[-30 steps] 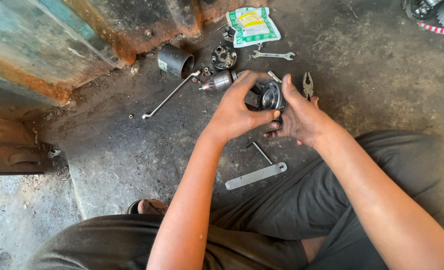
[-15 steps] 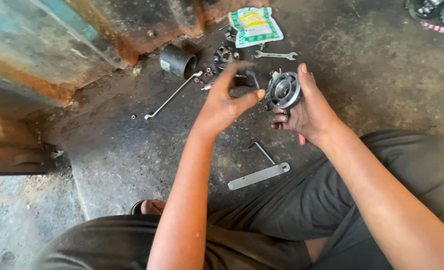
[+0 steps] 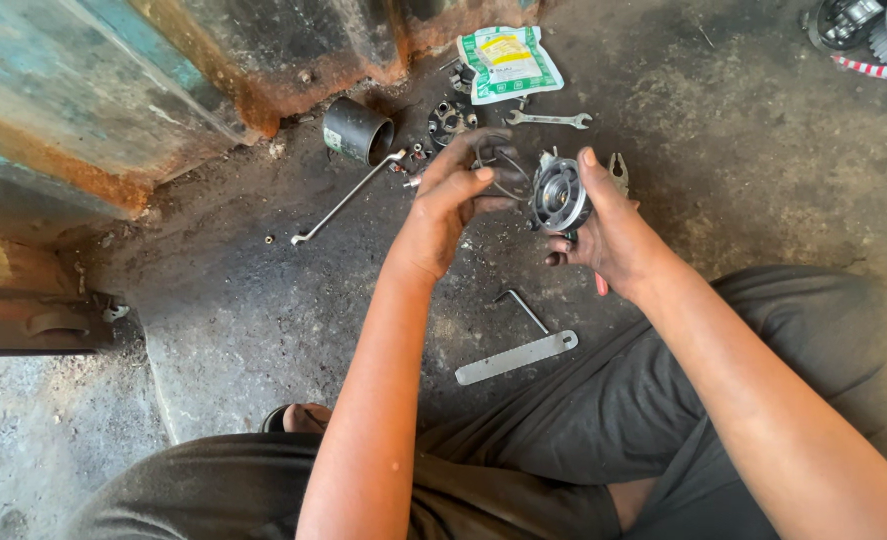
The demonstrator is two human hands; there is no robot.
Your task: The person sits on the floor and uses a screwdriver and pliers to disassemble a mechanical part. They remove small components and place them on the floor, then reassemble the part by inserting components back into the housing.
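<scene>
My right hand (image 3: 604, 225) holds a round metal motor part (image 3: 560, 195) up off the ground, its flat face turned toward me. My left hand (image 3: 454, 200) is beside it on the left, fingers pinching a thin dark wire ring (image 3: 499, 170) that reaches toward the part. Both hands are greasy. I sit on the ground with dark trousers (image 3: 524, 470) below my forearms.
On the oily concrete floor lie a black cylinder (image 3: 357, 129), a bent rod tool (image 3: 349, 197), a small round part (image 3: 452, 121), an open-end spanner (image 3: 550, 119), a green-and-white packet (image 3: 509, 62), pliers (image 3: 619, 170), an L-shaped hex key (image 3: 522, 309) and a flat metal bar (image 3: 516, 358). A rusty metal structure (image 3: 164, 90) stands at upper left.
My right hand has lifted the round part and turned its face toward me. My left hand has drawn apart from it and now pinches the wire ring.
</scene>
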